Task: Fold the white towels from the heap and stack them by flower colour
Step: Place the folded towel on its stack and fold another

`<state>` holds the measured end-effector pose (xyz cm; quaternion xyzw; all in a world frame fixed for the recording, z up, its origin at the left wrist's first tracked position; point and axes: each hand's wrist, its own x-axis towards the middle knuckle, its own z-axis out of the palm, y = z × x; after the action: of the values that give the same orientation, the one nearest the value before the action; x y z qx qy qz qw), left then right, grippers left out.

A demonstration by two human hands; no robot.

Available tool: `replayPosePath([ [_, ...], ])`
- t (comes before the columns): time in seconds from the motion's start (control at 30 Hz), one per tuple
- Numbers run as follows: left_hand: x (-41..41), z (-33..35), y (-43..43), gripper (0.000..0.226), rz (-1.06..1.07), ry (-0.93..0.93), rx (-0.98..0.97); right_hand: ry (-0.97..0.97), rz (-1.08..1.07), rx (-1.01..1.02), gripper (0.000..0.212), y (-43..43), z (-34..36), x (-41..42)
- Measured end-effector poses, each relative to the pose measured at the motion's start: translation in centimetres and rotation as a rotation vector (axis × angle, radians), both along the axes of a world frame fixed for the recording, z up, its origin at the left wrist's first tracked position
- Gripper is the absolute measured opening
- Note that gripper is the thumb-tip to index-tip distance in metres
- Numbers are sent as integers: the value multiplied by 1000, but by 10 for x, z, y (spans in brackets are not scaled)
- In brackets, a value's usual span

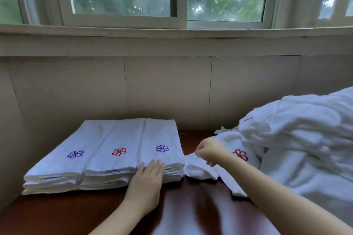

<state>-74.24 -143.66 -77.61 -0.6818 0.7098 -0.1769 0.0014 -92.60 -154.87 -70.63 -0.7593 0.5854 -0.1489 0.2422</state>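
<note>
3 stacks of folded white towels stand side by side in the lower left of the frame on the dark red-brown desk (191,215), each with its long axis running from the near edge back toward the wall. The left stack (63,156) shows a blue flower on top, the middle stack (116,147) a red flower, and the right stack (162,139) a blue flower. The left hand (147,183) lies flat, palm down, fingers straight and close together, pointing away from the person; its fingertips rest on the near edge of the right stack and it holds nothing. The right hand (208,150) reaches in from the lower right of the frame with the wrist bent, its grip closed in a pinch on the loose towel (200,170). That towel hangs below and just left of the grip, crumpled, touching the desk just beside the right stack; a red flower (240,154) shows just right of the wrist. The heap (305,139) of unfolded white towels fills the right of the frame.
</note>
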Motion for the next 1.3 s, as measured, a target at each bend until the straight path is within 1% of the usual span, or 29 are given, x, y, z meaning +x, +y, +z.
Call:
replayPosePath([
  [0.07,-23,7,-13,72,-31,69,17,78,-84,-277,15,3,22,-50],
  [0.1,-40,15,-21,69,-41,129,29,93,-161,-380,11,1,33,-78],
  [0.13,-57,24,-31,67,-59,177,0,119,-250,-450,10,-1,43,-107],
  [0.2,-98,45,-53,67,-108,304,-78,232,-418,-490,32,-9,58,-165],
  [0.23,-120,57,-64,68,-121,396,-86,291,-485,-467,42,-12,63,-193],
  [0.3,-165,75,-89,71,-161,575,-88,355,-582,-378,55,-17,65,-241],
  [0.37,-208,91,-116,75,-197,690,-53,346,-593,-377,57,-23,58,-276],
  [0.4,-226,96,-128,74,-200,729,-23,337,-570,-424,51,-25,53,-288],
  [0.43,-243,99,-138,69,-199,735,3,330,-550,-493,39,-27,48,-296],
  [0.47,-256,99,-147,58,-190,725,16,330,-532,-558,29,-27,44,-302],
  [0.5,-267,97,-154,41,-191,726,12,334,-513,-605,22,-27,41,-306],
  [0.57,-274,83,-157,7,-217,747,33,326,-481,-636,18,-24,37,-311],
  [0.6,-272,73,-154,11,-251,723,67,312,-469,-632,18,-21,36,-313],
  [0.63,-266,62,-146,19,-287,653,121,292,-459,-624,19,-18,34,-315],
  [0.67,-257,51,-136,21,-324,545,173,268,-451,-614,19,-15,33,-315],
  [0.73,-233,35,-110,14,-393,318,268,236,-436,-608,21,-6,31,-314],
  [0.8,-203,25,-81,10,-406,208,354,256,-434,-598,23,6,30,-310],
  [0.83,-190,25,-64,9,-385,212,399,276,-436,-587,23,13,28,-308],
  [0.9,-166,24,-35,10,-297,299,428,307,-416,-596,21,31,25,-303],
  [0.97,-144,25,-6,8,-172,381,395,302,-321,-691,17,53,18,-295],
  [1.0,-133,26,8,4,-164,362,396,271,-239,-735,14,65,15,-291],
  [1.03,-122,25,21,5,-171,306,413,240,-159,-773,14,78,9,-286],
  [1.07,-109,23,33,12,-148,261,452,235,-91,-785,17,91,2,-280],
  [1.1,-96,20,44,18,-118,199,463,258,-28,-744,22,104,-6,-271],
  [1.13,-83,16,54,20,-79,164,450,295,33,-674,30,117,-16,-262],
  [1.17,-70,12,65,18,-42,151,417,314,102,-566,35,130,-27,-253],
  [1.2,-57,9,74,18,-5,148,378,304,166,-434,34,143,-38,-244],
  [1.27,-37,10,90,21,114,123,294,227,254,-184,16,169,-56,-221],
  [1.3,-29,12,99,19,178,122,258,167,293,-108,5,184,-62,-210],
])
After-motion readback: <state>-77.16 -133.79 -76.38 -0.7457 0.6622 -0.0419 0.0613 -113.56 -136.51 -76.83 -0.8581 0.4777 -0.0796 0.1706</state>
